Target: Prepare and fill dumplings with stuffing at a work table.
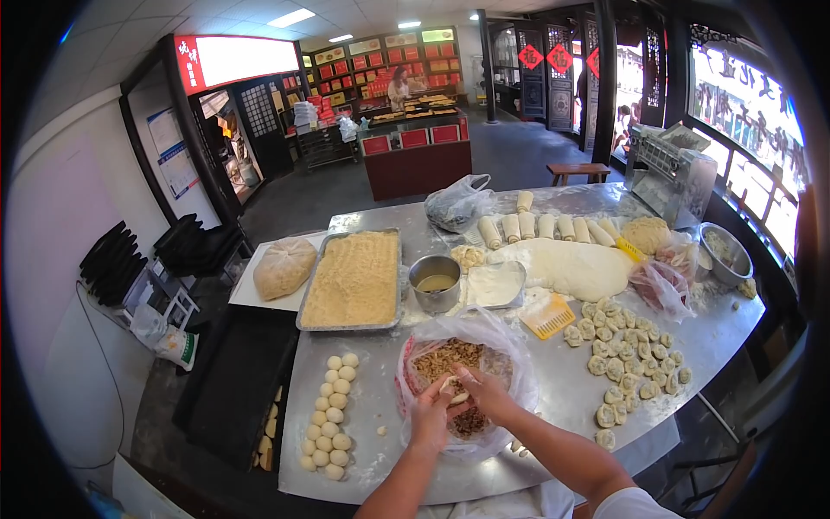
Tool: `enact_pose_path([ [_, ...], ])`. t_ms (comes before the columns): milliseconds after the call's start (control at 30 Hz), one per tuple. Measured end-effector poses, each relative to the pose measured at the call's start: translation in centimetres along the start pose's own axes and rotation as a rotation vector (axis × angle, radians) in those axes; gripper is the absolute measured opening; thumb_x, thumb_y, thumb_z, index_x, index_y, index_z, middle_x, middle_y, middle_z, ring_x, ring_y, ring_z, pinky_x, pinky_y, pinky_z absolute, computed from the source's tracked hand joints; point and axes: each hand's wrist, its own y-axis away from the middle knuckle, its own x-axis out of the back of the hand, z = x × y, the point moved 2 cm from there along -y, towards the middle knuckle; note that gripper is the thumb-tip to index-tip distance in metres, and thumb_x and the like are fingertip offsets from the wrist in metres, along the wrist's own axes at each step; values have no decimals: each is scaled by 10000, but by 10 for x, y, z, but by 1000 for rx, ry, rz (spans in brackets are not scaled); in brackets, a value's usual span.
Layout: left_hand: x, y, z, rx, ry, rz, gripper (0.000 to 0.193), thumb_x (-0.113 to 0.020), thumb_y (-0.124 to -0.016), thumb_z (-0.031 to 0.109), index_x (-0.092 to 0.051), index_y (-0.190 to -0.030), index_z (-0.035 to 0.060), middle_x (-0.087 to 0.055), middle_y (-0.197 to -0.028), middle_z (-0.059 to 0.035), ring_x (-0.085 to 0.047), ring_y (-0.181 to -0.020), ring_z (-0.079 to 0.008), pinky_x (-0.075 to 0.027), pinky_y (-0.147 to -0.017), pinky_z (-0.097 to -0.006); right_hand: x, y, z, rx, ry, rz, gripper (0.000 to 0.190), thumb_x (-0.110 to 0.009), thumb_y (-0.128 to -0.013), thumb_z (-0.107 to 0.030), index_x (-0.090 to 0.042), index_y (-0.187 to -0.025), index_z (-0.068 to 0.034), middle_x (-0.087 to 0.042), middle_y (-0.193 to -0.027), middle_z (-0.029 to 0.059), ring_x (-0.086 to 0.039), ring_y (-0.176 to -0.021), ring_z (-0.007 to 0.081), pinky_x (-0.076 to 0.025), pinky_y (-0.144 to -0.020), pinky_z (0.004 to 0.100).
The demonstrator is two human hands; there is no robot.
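My left hand (430,412) cups a small piece of dough (462,397) from the left. On its other side, my right hand (485,393) has its fingers at the dough's upper edge. Brown crumbly filling shows in the opening of the dough. Both hands are over a clear plastic bag (526,376), its mouth spread wide on the steel table (369,454). Inside the bag lies a chopped brown filling (447,359), partly hidden by my hands. To the left, several round dough balls (329,428) stand in rows. Several shaped dough pieces (626,357) lie at the right.
Beyond the bag are a tray of pale crumbly mix (353,279), a metal pot (436,292), a flour scoop (496,283) and a yellow toothed scraper (548,316). A dough sheet (570,266) and dough rolls (546,227) lie farther back. A black tray (227,383) sits left of the table.
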Motion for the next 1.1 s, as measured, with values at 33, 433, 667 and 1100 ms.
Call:
enact_pose_path([
  [33,-1,-1,2,27,-112,-60,425,-566,-1077,157,-492,-1460,-11,-658,-1273,-124,-691,-1070,-184,-604,-920,-353,-1,-2,4,-78,-375,-8,516,-579,-1091,-284,-500,-1511,5,-699,-1098,98,-691,-911,182,-565,-776,320],
  [433,-1,4,-19,-636,-615,30,650,-450,-1093,515,-413,-1477,-9,-629,-1252,-201,-644,-1100,-345,-518,-948,-444,-6,10,-13,-171,-486,-43,351,-639,-1055,-258,-688,-1240,36,-719,-1088,78,-700,-898,138,-613,-747,275],
  [667,-11,-5,-12,-710,-621,330,447,-412,-1133,392,-659,-1139,20,-679,-1021,-78,-644,-953,-161,-527,-801,-325,-8,16,-10,-131,-385,13,343,-679,-1024,-287,-731,-1162,22,-725,-1043,113,-701,-894,186,-588,-759,334],
  [1100,29,1,16,-227,297,84,495,-503,-1053,594,-599,-1051,108,-650,-787,-84,-467,-506,-117,-395,-482,-286,-13,-19,15,368,1141,-6,263,-604,-987,-294,-761,-1046,-91,-678,-1056,141,-665,-1031,308,-542,-839,443],
])
